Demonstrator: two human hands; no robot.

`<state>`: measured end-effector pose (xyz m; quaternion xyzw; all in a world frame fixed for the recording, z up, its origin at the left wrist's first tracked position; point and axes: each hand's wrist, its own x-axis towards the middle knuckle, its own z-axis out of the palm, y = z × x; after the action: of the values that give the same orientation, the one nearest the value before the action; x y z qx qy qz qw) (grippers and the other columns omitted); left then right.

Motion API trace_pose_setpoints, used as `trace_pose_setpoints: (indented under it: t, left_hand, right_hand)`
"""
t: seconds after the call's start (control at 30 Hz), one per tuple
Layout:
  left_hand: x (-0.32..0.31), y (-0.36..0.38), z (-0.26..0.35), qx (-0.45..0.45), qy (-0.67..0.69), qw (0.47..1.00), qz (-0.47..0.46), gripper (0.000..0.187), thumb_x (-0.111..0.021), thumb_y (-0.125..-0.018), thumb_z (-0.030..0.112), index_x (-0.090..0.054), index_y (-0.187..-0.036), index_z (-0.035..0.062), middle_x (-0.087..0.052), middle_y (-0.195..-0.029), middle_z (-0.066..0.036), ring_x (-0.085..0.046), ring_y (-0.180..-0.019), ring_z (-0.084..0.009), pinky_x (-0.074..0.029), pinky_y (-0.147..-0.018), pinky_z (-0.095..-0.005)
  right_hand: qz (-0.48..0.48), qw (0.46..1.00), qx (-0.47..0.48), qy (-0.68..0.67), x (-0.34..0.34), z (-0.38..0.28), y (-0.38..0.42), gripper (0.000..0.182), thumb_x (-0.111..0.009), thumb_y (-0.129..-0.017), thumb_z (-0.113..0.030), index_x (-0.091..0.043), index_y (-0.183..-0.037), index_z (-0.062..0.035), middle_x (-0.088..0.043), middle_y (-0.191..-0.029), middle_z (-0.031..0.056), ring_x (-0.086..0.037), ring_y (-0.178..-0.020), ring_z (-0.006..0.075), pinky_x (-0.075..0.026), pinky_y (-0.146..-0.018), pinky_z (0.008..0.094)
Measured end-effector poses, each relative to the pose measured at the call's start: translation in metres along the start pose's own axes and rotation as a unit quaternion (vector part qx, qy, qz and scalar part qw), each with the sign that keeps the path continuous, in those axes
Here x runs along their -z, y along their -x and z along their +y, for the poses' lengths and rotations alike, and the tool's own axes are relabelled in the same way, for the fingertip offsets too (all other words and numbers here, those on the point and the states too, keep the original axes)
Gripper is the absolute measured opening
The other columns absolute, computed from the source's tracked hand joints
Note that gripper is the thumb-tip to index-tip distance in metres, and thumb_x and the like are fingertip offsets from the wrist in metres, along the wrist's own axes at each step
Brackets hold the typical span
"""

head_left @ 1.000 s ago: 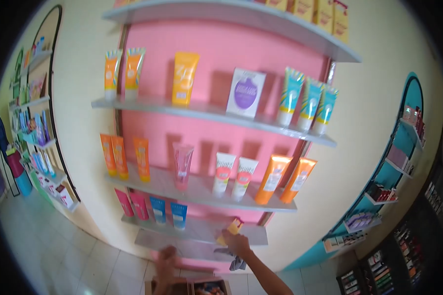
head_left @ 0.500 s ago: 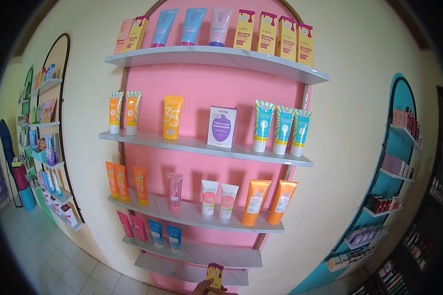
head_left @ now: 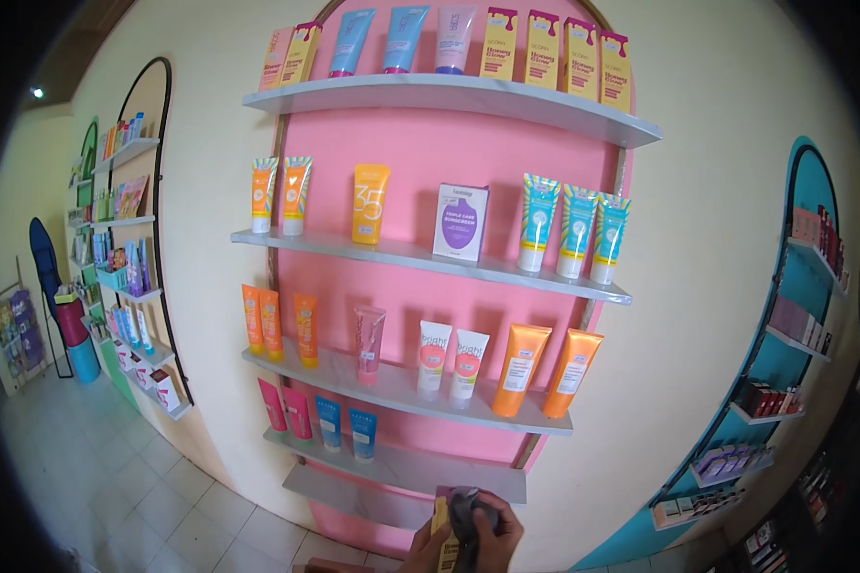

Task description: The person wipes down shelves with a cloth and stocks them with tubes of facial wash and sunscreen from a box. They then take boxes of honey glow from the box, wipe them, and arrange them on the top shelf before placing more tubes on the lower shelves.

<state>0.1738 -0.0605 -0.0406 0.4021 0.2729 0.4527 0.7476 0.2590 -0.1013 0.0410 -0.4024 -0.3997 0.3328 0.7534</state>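
Low in the view, my left hand (head_left: 419,553) is closed around a yellow box with a dripping purple top (head_left: 440,520). My right hand (head_left: 503,532) grips a dark grey cloth (head_left: 463,511) and presses it over the box's upper right side. The cloth and fingers hide much of the box. Both hands are in front of the lowest grey shelf (head_left: 354,492).
Similar yellow boxes (head_left: 500,46) stand on the top shelf (head_left: 430,93). Below are sunscreen tubes (head_left: 539,222), a white-and-purple box (head_left: 461,222), orange tubes (head_left: 522,371) and blue tubes (head_left: 362,435). Other stocked shelves (head_left: 799,337) line the walls to either side.
My right hand now holds a grey cloth against the yellow box; no cloth showed earlier. Hands and box have risen slightly and shifted right. The view has tilted down and turned a little left.
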Motion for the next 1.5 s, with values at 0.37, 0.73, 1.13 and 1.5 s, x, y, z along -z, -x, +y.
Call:
trace_pose_setpoints:
  t: [0.37,0.73,1.13,1.5]
  left_hand:
    - [-0.026,0.028,0.039,-0.127,-0.068,0.989,0.012,0.036,-0.025,-0.089,0.027,-0.040,-0.107,0.0000,-0.050,-0.088,-0.005,-0.050,-0.075,-0.0100,-0.043,-0.064,-0.0224]
    - [-0.025,0.029,0.064,-0.357,-0.296,0.885,0.042,0.042,-0.054,-0.073,0.025,-0.043,-0.103,-0.0014,-0.053,-0.075,-0.006,-0.051,-0.064,-0.0144,-0.042,-0.061,-0.0244]
    - [-0.023,0.034,0.050,-0.238,-0.177,0.949,-0.110,0.049,-0.050,-0.075,0.023,-0.034,-0.113,-0.0043,-0.033,-0.113,-0.014,-0.035,-0.105,-0.0196,-0.029,-0.087,-0.0305]
    - [0.040,0.040,0.077,-0.004,0.172,0.984,0.047,0.044,-0.041,-0.081,0.032,-0.042,-0.108,-0.0021,-0.051,-0.100,-0.011,-0.052,-0.088,-0.0164,-0.043,-0.076,-0.0262]
  right_hand:
    - [-0.133,0.893,0.333,0.273,-0.004,0.013,0.006,0.031,-0.042,-0.075,-0.001,-0.047,-0.105,0.0067,-0.042,-0.113,0.0267,-0.045,-0.102,0.0388,-0.036,-0.086,0.0370]
    - [-0.072,0.996,0.036,0.024,0.002,0.022,0.028,0.019,-0.042,-0.077,-0.003,-0.046,-0.094,0.0054,-0.051,-0.086,0.0079,-0.046,-0.076,0.0103,-0.038,-0.066,0.0225]
    - [-0.099,0.966,-0.196,-0.134,0.014,0.039,0.029,0.027,-0.038,-0.083,-0.017,-0.048,-0.095,0.0046,-0.050,-0.089,0.0075,-0.051,-0.074,0.0126,-0.042,-0.064,0.0222]
    - [-0.334,0.844,0.116,0.403,-0.039,0.033,-0.007,0.017,-0.055,-0.073,-0.016,-0.060,-0.085,-0.0056,-0.049,-0.090,0.0114,-0.043,-0.082,0.0258,-0.036,-0.072,0.0337]
